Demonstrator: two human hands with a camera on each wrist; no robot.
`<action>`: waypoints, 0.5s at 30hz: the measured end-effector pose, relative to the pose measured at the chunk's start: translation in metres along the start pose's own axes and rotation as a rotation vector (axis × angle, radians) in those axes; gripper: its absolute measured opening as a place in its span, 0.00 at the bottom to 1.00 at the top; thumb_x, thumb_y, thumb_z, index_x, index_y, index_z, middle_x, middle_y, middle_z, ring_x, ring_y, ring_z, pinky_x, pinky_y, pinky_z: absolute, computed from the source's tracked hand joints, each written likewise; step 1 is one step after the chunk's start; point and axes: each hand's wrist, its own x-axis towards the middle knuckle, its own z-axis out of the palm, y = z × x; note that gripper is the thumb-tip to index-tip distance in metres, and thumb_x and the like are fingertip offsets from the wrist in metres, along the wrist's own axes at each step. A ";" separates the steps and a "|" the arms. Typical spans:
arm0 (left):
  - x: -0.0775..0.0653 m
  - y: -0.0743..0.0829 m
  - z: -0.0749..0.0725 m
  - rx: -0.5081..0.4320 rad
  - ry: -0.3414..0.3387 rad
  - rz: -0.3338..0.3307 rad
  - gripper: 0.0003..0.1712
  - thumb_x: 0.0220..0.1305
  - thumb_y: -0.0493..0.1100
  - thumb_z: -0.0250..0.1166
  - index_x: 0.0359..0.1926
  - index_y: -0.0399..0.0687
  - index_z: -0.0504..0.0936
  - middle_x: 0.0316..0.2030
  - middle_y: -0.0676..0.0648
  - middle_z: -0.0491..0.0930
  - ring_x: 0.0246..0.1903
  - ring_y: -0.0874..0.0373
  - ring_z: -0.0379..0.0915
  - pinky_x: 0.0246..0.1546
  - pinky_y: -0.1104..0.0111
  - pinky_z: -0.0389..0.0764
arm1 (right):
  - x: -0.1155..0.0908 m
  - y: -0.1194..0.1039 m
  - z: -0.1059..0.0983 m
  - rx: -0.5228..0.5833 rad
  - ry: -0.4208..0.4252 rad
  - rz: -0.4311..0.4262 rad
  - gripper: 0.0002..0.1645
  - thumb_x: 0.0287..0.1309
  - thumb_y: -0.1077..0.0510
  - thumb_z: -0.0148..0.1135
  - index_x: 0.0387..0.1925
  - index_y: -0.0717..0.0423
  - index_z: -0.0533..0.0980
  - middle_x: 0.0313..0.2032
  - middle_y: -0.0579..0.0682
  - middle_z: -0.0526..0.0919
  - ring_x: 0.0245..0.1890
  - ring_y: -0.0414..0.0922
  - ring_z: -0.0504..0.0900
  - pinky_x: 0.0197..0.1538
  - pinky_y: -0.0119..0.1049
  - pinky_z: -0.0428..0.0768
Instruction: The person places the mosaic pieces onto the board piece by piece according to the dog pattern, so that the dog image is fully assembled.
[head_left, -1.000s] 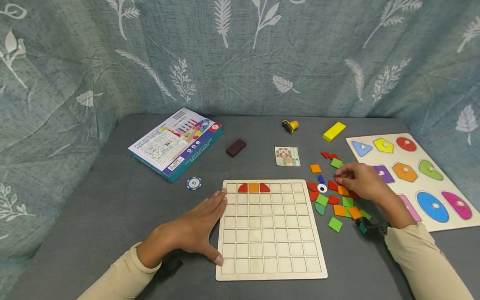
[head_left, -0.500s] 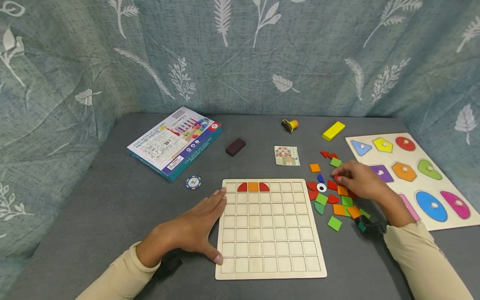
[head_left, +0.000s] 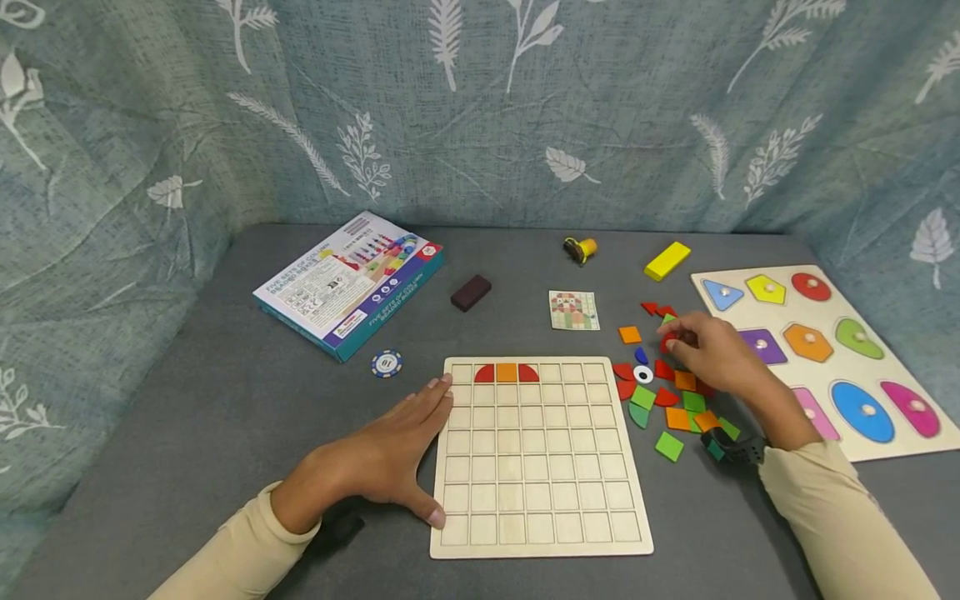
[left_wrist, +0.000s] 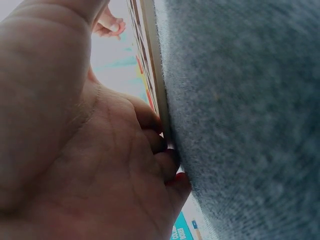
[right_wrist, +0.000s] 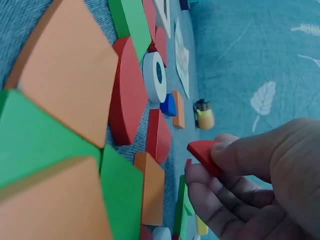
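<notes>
My left hand (head_left: 386, 454) spreads along the left side of a pale wooden grid board (head_left: 547, 475), thumb and fingertips at its edge. Two red quarter-circle pieces flank an orange square piece (head_left: 507, 372) in the board's top row. Over the loose shapes to the right, my right hand (head_left: 716, 354) pinches a red quarter-circle piece (right_wrist: 204, 154) between thumb and fingers. Below it lie a green square (head_left: 669, 447), a white ring piece with a dark centre (head_left: 643, 374) and several red, orange and green pieces. In the left wrist view, the left palm (left_wrist: 115, 165) hides much of the board.
A peg puzzle board (head_left: 780, 300) lies at the right. Behind the grid board are a pattern card (head_left: 573, 310), a dark brown block (head_left: 471, 293), a yellow block (head_left: 667, 261) and a small yellow-and-black object (head_left: 581, 249). A game box (head_left: 348, 283) and a poker chip (head_left: 387, 363) lie left.
The right hand has shifted slightly left and away from me with the red quarter-circle piece, which now shows clear above the pile. The left hand stays at the board's edge.
</notes>
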 end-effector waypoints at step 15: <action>0.000 -0.001 0.000 -0.011 0.004 -0.002 0.80 0.34 0.73 0.76 0.75 0.33 0.43 0.76 0.39 0.32 0.74 0.45 0.29 0.70 0.50 0.43 | 0.007 -0.015 0.009 0.075 0.057 -0.028 0.08 0.65 0.63 0.61 0.43 0.63 0.80 0.36 0.54 0.84 0.30 0.48 0.78 0.31 0.34 0.77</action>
